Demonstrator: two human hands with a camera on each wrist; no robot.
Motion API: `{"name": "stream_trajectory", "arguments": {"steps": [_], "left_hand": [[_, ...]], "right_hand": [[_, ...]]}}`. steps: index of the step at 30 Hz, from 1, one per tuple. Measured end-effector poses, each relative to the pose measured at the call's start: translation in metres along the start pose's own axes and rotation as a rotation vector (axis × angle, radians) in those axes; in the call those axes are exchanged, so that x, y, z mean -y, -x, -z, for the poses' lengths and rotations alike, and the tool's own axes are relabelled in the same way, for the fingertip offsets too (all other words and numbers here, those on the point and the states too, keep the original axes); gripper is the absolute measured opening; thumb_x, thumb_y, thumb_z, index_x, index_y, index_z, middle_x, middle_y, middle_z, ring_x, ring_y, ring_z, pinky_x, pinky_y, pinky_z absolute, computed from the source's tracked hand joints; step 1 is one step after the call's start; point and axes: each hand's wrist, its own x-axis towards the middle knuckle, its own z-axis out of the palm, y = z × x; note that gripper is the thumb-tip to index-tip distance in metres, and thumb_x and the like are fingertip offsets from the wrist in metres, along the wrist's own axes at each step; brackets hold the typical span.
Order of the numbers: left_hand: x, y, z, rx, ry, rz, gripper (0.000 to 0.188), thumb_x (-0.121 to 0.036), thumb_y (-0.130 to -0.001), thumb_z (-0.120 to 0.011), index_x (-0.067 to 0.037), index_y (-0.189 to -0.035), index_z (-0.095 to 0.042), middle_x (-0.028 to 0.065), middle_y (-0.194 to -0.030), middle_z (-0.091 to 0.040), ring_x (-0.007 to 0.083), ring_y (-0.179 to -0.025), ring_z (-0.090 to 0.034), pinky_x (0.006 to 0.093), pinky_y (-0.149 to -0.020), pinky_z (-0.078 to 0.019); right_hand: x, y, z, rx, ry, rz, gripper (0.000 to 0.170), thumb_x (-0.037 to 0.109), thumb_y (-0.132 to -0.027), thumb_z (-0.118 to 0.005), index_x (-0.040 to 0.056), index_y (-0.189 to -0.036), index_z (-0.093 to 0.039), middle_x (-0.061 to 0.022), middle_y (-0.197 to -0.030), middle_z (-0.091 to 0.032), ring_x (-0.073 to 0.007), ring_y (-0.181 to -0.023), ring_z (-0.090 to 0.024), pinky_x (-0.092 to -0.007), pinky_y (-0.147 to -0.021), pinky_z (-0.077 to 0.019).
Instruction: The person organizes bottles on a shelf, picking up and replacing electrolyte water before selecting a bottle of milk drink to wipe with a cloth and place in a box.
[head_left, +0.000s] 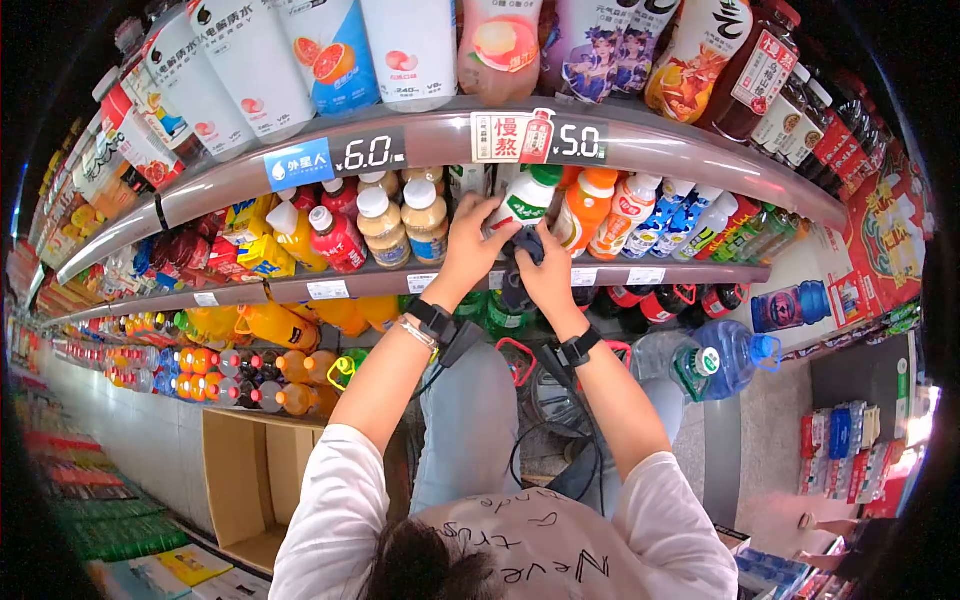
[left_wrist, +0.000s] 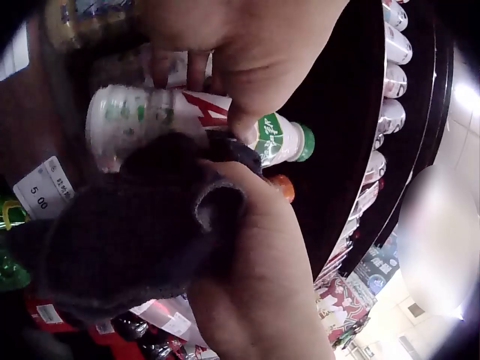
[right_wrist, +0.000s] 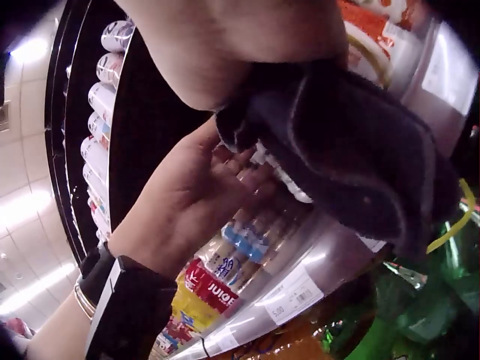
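Note:
A white plastic drink bottle [head_left: 522,207] with a green cap and a green-and-red label leans toward the person at the lower shelf. My left hand [head_left: 472,240] grips its side, thumb and fingers around it, as the left wrist view also shows. A dark cloth [left_wrist: 142,217] is bunched in my right hand [head_left: 548,278], which presses it against the bottle. Folds of the cloth [right_wrist: 352,150] hang below the right hand in the right wrist view and hide most of the bottle there.
Tan-drink bottles [head_left: 425,222] stand left of the hands, orange-capped bottles [head_left: 585,208] to the right. The upper shelf edge [head_left: 380,150] with price tags runs close above. Large water jugs [head_left: 735,360] stand low at right; an open cardboard box [head_left: 255,480] sits on the floor at left.

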Motion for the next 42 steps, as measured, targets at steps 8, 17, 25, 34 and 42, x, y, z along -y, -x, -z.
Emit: {"name": "stream_trajectory", "arguments": {"steps": [8,17,25,34,42], "left_hand": [[-0.049,0.027,0.034,0.136,0.291,0.207,0.057,-0.021,-0.089,-0.071,-0.003,-0.135,-0.043,0.0095,-0.125,-0.056,0.0167,-0.113,-0.053,0.0313,-0.098,-0.0417],[-0.059,0.095,0.060,0.105,0.979,0.614,0.059,-0.030,-0.094,-0.064,-0.006,-0.140,-0.037,0.0065,-0.131,-0.054,0.0151,-0.116,-0.053,0.0310,-0.098,-0.0428],[-0.048,0.165,0.070,0.199,1.062,0.857,0.052,-0.023,-0.098,-0.056,-0.005,-0.144,-0.037,0.0078,-0.134,-0.053,0.0173,-0.121,-0.053,0.0354,-0.103,-0.0418],[-0.089,0.168,0.087,-0.012,1.005,0.864,0.038,-0.010,-0.093,-0.050,-0.002,-0.130,-0.049,0.0113,-0.118,-0.061,0.0202,-0.100,-0.065,0.0345,-0.084,-0.0548],[-0.089,0.173,0.085,0.022,0.938,0.825,0.036,-0.030,-0.100,-0.047,-0.008,-0.129,-0.050,0.0065,-0.122,-0.059,0.0176,-0.107,-0.062,0.0345,-0.089,-0.0531]], "right_hand": [[0.048,0.031,0.020,0.089,-0.195,-0.119,0.054,0.002,-0.083,-0.062,-0.0019,-0.135,-0.051,-0.0132,-0.093,-0.069,-0.0089,-0.085,-0.061,-0.0260,-0.078,-0.0495],[0.091,0.058,0.040,0.289,-0.568,-0.280,0.043,0.000,-0.087,-0.059,-0.0031,-0.130,-0.055,-0.0121,-0.118,-0.066,-0.0149,-0.107,-0.061,-0.0294,-0.096,-0.0452],[0.190,0.021,0.043,0.012,-0.973,-0.167,0.017,0.009,-0.092,-0.060,0.0032,-0.108,-0.057,-0.0083,-0.097,-0.061,-0.0163,-0.082,-0.062,-0.0278,-0.070,-0.0524],[0.143,0.076,0.011,0.216,0.239,0.521,0.048,0.007,-0.071,-0.073,0.0138,-0.117,-0.061,-0.0124,-0.119,-0.053,-0.0366,-0.108,-0.050,-0.0441,-0.094,-0.0433],[0.130,0.073,0.008,0.198,0.297,0.597,0.051,0.011,-0.066,-0.074,0.0142,-0.116,-0.062,-0.0104,-0.104,-0.055,-0.0341,-0.093,-0.055,-0.0421,-0.079,-0.0507]]}}
